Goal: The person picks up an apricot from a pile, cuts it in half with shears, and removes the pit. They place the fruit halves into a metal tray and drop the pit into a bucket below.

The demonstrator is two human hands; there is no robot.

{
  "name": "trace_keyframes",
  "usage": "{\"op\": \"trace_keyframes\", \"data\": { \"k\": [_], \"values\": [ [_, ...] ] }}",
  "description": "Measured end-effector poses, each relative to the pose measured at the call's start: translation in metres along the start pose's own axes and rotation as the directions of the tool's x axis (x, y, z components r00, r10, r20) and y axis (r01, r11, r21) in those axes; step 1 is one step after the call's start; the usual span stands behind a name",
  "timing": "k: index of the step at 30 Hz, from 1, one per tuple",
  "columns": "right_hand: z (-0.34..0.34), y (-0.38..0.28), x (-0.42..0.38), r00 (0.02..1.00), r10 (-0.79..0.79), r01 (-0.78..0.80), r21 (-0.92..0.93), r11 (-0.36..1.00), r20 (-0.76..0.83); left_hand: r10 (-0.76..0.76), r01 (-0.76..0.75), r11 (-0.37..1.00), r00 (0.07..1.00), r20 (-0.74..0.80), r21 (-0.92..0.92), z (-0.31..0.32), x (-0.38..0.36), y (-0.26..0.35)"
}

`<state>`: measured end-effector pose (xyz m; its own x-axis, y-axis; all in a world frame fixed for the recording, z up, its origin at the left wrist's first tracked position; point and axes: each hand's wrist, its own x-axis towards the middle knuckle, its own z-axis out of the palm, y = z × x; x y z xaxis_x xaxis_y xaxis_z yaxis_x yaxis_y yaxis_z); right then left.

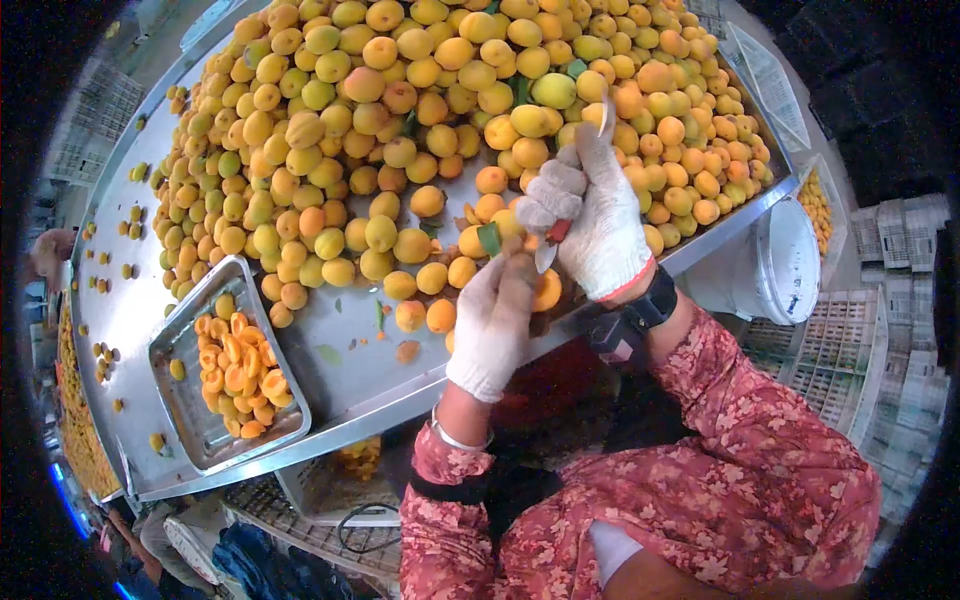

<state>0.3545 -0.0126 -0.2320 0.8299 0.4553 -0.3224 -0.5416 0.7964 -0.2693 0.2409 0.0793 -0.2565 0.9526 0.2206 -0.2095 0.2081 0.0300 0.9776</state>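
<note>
Both hands wear whitish work gloves above a metal table (350,375) heaped with apricots (425,72). My right hand (600,210) is closed around a small knife (558,232) with a red handle. Its blade points down toward my left hand; a pale, pointed tip also sticks out above the right glove. My left hand (495,320) has its fingers pinched together by the blade, and what they hold is hidden. An orange apricot (547,290) is just right of the left fingertips. Pitted apricot halves (240,365) lie in a metal tray (290,430) at left.
A white bucket (790,260) stands beyond the table's right edge, near plastic crates (820,350). More crates and apricots are below the front edge. Scattered apricots (130,215) lie along the table's left side. Part of another person (50,255) shows at far left.
</note>
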Motion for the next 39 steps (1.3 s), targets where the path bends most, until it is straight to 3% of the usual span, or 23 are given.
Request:
{"op": "trace_keyframes", "data": {
  "k": [1,2,3,4,5,7,12,13,14,16,18,19,20,22,23,26,28,30,32,34,36,38,39],
  "values": [
    [0.001,-0.003,0.001,1.000,0.003,-0.003,0.004,1.000,0.004,-0.070,0.063,0.990,0.996,-0.054,-0.124,0.001,0.001,-0.001],
    [0.000,-0.009,0.003,0.994,-0.107,0.110,-0.122,0.986,0.025,-0.068,0.061,0.991,0.996,-0.058,-0.119,0.000,0.003,-0.002],
    [0.000,-0.013,0.004,0.975,-0.214,0.222,-0.242,0.944,0.060,0.031,-0.036,0.992,0.998,-0.048,-0.117,-0.001,0.005,-0.003],
    [0.001,-0.014,0.003,0.975,-0.213,0.221,-0.237,0.946,0.062,0.129,-0.132,0.984,0.991,-0.036,-0.117,-0.002,0.006,-0.004],
    [0.001,-0.016,0.002,0.947,-0.308,0.315,-0.425,0.848,0.088,-0.222,0.255,0.881,0.967,0.128,-0.397,-0.007,0.004,0.008],
    [-0.006,-0.022,0.002,0.894,-0.401,0.427,-0.651,0.628,0.199,-0.185,0.210,0.890,0.978,0.100,-0.404,0.000,0.005,0.007],
    [-0.006,-0.030,0.000,0.916,-0.346,0.395,-0.615,0.682,0.205,-0.094,0.114,0.951,0.992,0.083,-0.288,-0.019,0.006,-0.011],
    [-0.005,-0.032,0.000,0.912,-0.353,0.400,-0.637,0.659,0.208,0.237,-0.222,0.955,0.970,-0.057,0.196,-0.029,0.002,-0.010],
    [-0.005,-0.035,-0.001,0.909,-0.361,0.404,-0.658,0.635,0.209,0.563,-0.422,0.634,0.826,-0.012,0.648,-0.041,-0.004,-0.008],
    [-0.011,-0.041,0.000,0.930,-0.310,0.356,-0.686,0.634,0.196,0.691,-0.303,0.315,0.723,0.002,0.899,-0.084,-0.015,0.000],
    [-0.012,-0.044,-0.002,0.950,-0.248,0.306,-0.710,0.634,0.188,0.745,-0.215,0.313,0.660,-0.099,0.925,-0.118,-0.029,0.019],
    [-0.010,-0.044,-0.004,0.949,-0.246,0.311,-0.733,0.605,0.199,0.576,-0.209,0.761,0.653,-0.492,0.614,-0.127,-0.036,0.027],
    [-0.009,-0.043,-0.006,0.947,-0.243,0.315,-0.754,0.577,0.210,0.225,-0.213,0.971,0.643,-0.732,0.112,-0.136,-0.044,0.034],
    [-0.005,-0.042,-0.011,0.946,-0.239,0.321,-0.753,0.574,0.221,0.505,0.014,0.812,0.484,-0.715,0.583,-0.176,-0.055,0.022],
    [-0.004,-0.042,-0.012,0.949,-0.226,0.312,-0.764,0.564,0.221,0.600,0.310,0.578,0.466,-0.650,0.755,-0.184,-0.064,0.029],
    [-0.004,-0.041,-0.011,0.951,-0.222,0.307,-0.766,0.565,0.217,0.704,0.420,0.423,0.405,-0.583,0.803,-0.184,-0.073,0.034],
    [-0.005,-0.040,-0.013,0.947,-0.224,0.320,-0.769,0.553,0.232,0.706,0.313,0.454,0.445,-0.551,0.834,-0.167,-0.068,0.031],
    [-0.006,-0.041,-0.011,0.948,-0.207,0.318,-0.767,0.557,0.243,0.369,0.079,0.730,0.791,-0.488,0.679,-0.133,-0.056,0.037],
    [-0.006,-0.042,-0.011,0.948,-0.191,0.319,-0.764,0.561,0.255,0.144,0.065,0.703,0.962,-0.231,0.709,-0.100,-0.049,0.046],
    [-0.006,-0.043,-0.010,0.944,-0.199,0.330,-0.719,0.611,0.264,0.002,0.043,0.633,0.998,-0.057,0.773,-0.084,-0.041,0.034],
    [-0.005,-0.045,-0.010,0.950,-0.186,0.311,-0.760,0.571,0.250,0.084,-0.090,0.514,0.995,0.054,0.853,-0.065,-0.038,0.026],
    [-0.005,-0.045,-0.010,0.956,-0.172,0.292,-0.796,0.530,0.236,0.013,-0.081,0.480,0.996,0.085,0.873,-0.054,-0.035,0.021],
    [-0.004,-0.043,-0.011,0.960,-0.164,0.280,-0.786,0.551,0.227,0.016,-0.071,0.374,0.997,0.070,0.925,-0.047,-0.034,0.021]
  ]
}}
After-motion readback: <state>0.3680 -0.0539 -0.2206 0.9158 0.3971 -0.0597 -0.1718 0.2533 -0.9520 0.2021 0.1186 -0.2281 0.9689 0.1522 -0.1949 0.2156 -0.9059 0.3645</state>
